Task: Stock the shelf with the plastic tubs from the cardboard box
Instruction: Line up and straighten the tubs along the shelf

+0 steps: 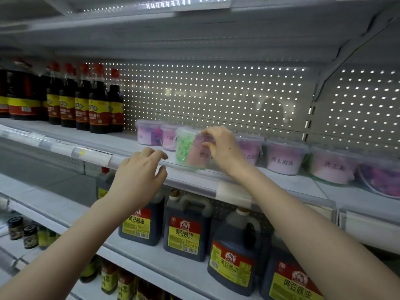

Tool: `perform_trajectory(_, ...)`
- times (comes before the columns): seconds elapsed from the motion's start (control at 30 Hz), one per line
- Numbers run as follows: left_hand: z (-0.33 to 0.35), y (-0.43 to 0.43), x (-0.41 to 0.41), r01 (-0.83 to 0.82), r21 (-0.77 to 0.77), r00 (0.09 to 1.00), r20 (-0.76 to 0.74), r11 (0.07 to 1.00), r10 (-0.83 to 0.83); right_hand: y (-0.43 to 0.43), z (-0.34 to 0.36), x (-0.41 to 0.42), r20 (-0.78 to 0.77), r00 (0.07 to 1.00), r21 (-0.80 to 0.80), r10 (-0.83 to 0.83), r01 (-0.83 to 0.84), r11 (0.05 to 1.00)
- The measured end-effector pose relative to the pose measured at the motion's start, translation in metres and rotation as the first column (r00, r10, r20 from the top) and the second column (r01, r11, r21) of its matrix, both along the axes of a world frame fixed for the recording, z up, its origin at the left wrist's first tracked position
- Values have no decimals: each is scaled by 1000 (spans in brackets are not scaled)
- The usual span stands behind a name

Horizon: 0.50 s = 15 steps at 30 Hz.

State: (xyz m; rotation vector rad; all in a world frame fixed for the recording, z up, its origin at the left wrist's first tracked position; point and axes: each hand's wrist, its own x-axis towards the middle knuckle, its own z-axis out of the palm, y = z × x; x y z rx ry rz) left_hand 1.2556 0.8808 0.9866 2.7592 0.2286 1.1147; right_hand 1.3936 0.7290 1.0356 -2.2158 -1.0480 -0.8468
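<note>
**Tub at the shelf's front lip, right hand on the lid**

Obs: My right hand (223, 148) is on a clear plastic tub (190, 150) with green beads on one side and a pink side carrying a printed label. Fingers (208, 132) curl over the lid edge, thumb pressed against the tub's near face: a closed grip on the tub. The tub stands upright on the shelf (129, 146), just behind the clear front rail (91, 154), in front of the row.

Left hand (138, 169) hovers at the rail, just left of the tub, fingers spread and loosely bent, holding nothing. I cannot tell whether the fingertips touch the rail.

Row so far: other tubs (285, 156) with pink and purple contents run along the shelf to the right, with two more behind and to the left of mine. Dark sauce bottles (97, 105) stand well to the left. Big sauce jugs (187, 232) sit on the shelf below. The cardboard box is not in view.

Handling, my estimate: the tub looks light, thin-walled and smooth, so likely slippery and a bit flexible under a squeeze. The lid rim is the stiffest part; gripping there, or across the lid with the thumb on the wall, seems safest. Pulling up on the lid alone could pop it. Loose beads inside may shift the weight if tilted, so keep it upright and slide rather than lift.

Stage: placing, tub not yet lined up with the row.
</note>
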Motion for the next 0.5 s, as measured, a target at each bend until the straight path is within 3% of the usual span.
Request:
perform_trajectory(0.23, 3, -53, 14, 95, 24, 995, 6, 995, -95, -76, 5, -18, 141, 988, -41, -71, 77, 996)
perform_trajectory(0.5, 3, -159, 36, 258, 77, 966, 5, 963, -259, -204, -2, -27, 164, 949, -73, -269, 283, 956)
